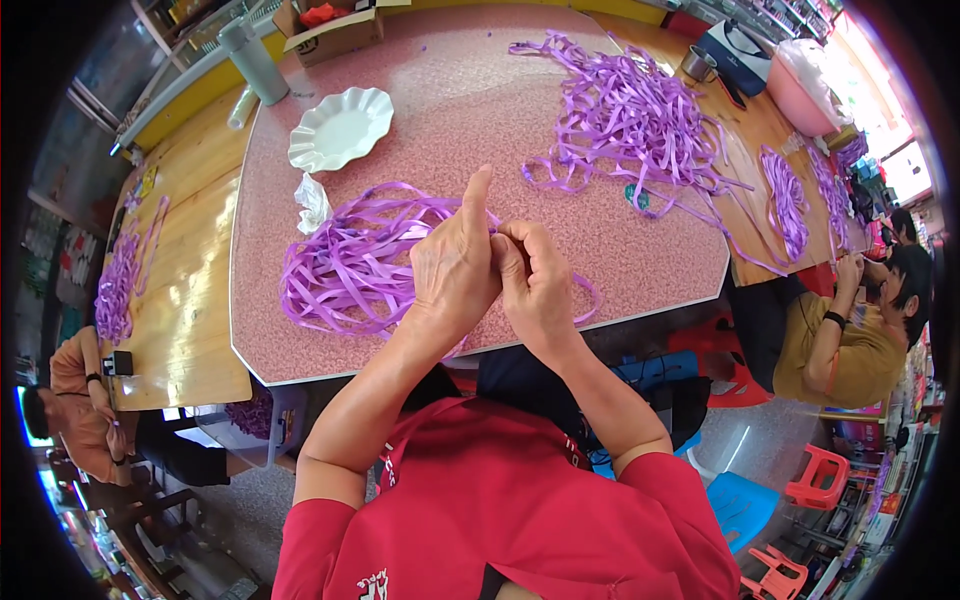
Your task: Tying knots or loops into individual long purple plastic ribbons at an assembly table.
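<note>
My left hand (455, 262) and right hand (540, 282) meet by purple ribbons (345, 265); whether they grip any, I can't tell

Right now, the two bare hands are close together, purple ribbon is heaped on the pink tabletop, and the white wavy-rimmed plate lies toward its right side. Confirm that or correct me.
The side is wrong: the head view shows the white wavy-rimmed plate toward the left side of the pink tabletop. The left hand and right hand are close together, and purple ribbon is heaped there.
</note>
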Available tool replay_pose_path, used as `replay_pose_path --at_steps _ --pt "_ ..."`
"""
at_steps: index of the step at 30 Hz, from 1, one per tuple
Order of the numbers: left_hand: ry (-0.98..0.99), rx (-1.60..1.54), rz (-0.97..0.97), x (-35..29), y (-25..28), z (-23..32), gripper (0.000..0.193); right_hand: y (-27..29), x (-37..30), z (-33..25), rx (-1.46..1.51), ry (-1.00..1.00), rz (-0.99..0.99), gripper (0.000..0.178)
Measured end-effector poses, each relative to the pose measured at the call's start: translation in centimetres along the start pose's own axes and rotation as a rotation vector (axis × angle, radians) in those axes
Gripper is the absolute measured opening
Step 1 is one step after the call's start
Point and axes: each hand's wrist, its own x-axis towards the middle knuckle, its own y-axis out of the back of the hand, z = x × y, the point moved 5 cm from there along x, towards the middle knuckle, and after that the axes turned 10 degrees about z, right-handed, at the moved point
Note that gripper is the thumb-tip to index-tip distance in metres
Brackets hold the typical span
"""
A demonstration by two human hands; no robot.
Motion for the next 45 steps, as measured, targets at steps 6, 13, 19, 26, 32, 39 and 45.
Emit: replay_pose_path --at_steps 6,13,19,26,32,39,45 --pt "0.007 -0.194 -0.028 0.1 0.1 0.7 0.071 0.3 1.1 1.2 0.363 -0.364 0.023 0.017" --pt "0.292 -0.763 -0.248 -0.7 0.0 -1.2 0.033 2.6 2.8 1.6 0.455 -0.564 -0.298 0.021" --pt "0.244 -0.704 -0.121 -0.3 1.9 0.2 0.02 2.8 2.9 1.2 0.404 -0.458 -0.345 0.017" --pt "0.222 -0.494 -0.069 -0.2 3.2 0.9 0.017 4.0 2.9 -0.7 0.167 -0.188 -0.151 0.01" --pt "0.547 -0.809 -0.213 -1.6 1.9 -2.3 0.015 5.3 3.6 -1.6 0.076 -0.088 -0.213 0.015" --pt "0.873 -1.411 -0.347 -2.6 0.8 -1.5 0.011 4.7 2.8 -1.3 0.216 -0.19 -0.33 0.019" --pt "0.877 -1.417 -0.393 -2.7 1.1 -1.7 0.01 4.3 2.7 -1.6 0.255 -0.187 -0.368 0.021"
